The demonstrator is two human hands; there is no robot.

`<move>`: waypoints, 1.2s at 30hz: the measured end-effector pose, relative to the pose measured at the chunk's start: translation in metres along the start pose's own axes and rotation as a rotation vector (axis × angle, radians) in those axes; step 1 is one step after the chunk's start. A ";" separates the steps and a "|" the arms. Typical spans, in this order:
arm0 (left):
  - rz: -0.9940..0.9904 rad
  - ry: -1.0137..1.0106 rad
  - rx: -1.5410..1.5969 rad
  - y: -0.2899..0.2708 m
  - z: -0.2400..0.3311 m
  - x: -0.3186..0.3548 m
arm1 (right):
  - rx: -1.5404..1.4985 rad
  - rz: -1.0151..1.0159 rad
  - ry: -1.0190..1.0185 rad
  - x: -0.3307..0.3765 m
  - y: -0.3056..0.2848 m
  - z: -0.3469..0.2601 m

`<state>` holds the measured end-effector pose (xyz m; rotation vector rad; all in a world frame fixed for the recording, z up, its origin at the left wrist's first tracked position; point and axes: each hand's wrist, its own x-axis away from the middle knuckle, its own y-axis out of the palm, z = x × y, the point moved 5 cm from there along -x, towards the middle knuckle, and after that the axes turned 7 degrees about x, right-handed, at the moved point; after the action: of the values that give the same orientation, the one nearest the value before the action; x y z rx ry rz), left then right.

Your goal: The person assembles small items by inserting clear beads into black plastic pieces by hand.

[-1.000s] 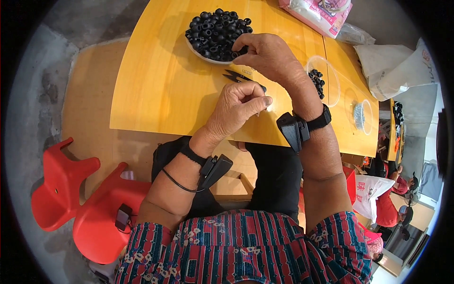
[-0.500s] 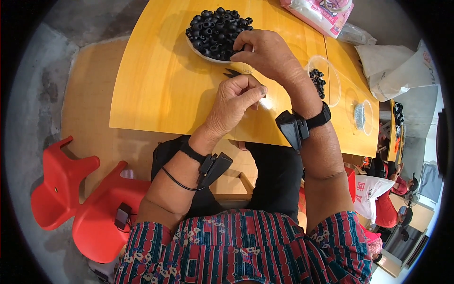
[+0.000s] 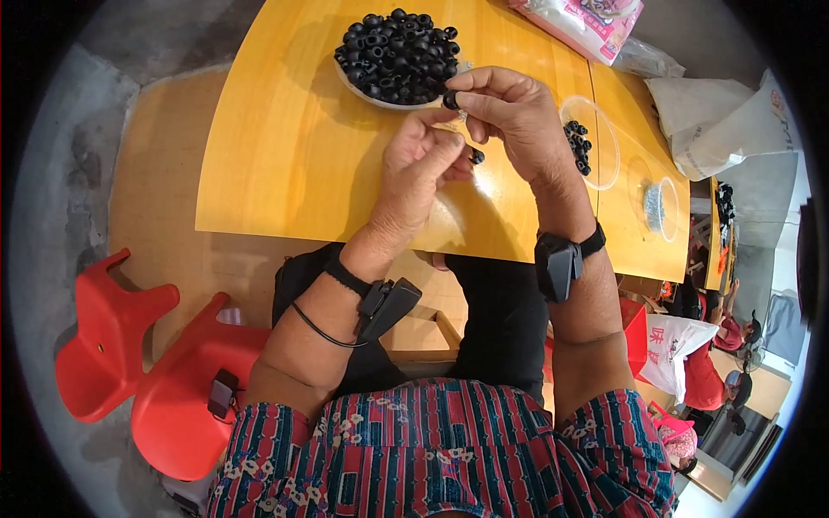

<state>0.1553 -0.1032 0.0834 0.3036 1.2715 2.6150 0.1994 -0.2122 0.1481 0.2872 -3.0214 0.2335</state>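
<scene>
Between the thumb and fingers of my right hand (image 3: 509, 112) is a small round black piece with a hole (image 3: 450, 99). My left hand (image 3: 419, 164) is closed just below and to the left, around a small black thing (image 3: 476, 156) whose end shows past the fingertips; the rest is hidden. Just beyond my hands stands a white bowl (image 3: 367, 97), heaped with black pieces (image 3: 397, 56) of the same sort. To the right of my right hand, a clear round tub (image 3: 615, 142) contains several black pieces (image 3: 579, 147).
A smaller clear tub (image 3: 672, 211) with pale bits sits near the yellow table's (image 3: 285, 173) right edge. A pink package (image 3: 596, 26) and a white bag (image 3: 717, 129) lie at the far right. Red chairs (image 3: 194, 401) stand at left; people in red (image 3: 708, 380) are at right.
My right hand has drawn back from the bowl with a black piece and come near my left hand. The pointed dark tips that stuck out beyond my left hand no longer show.
</scene>
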 end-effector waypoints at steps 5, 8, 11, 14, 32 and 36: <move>-0.048 0.033 -0.003 0.002 0.000 -0.001 | -0.225 0.032 0.121 0.016 -0.003 0.019; -0.062 0.017 0.029 0.001 -0.003 -0.003 | -0.213 0.073 0.129 0.023 -0.004 0.023; -0.039 0.039 0.008 0.000 -0.004 -0.004 | -0.206 0.068 0.111 0.026 -0.003 0.026; -0.015 0.048 -0.019 0.000 -0.004 -0.005 | -0.224 0.079 0.108 0.028 -0.002 0.025; 0.057 -0.015 0.081 -0.005 -0.006 0.001 | 0.631 0.554 0.005 0.025 -0.051 0.035; 0.032 -0.012 0.100 -0.010 -0.007 -0.001 | 0.856 0.454 -0.106 0.027 -0.041 0.042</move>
<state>0.1558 -0.1024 0.0710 0.3592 1.4068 2.5762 0.1778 -0.2634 0.1159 -0.3576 -2.8400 1.5747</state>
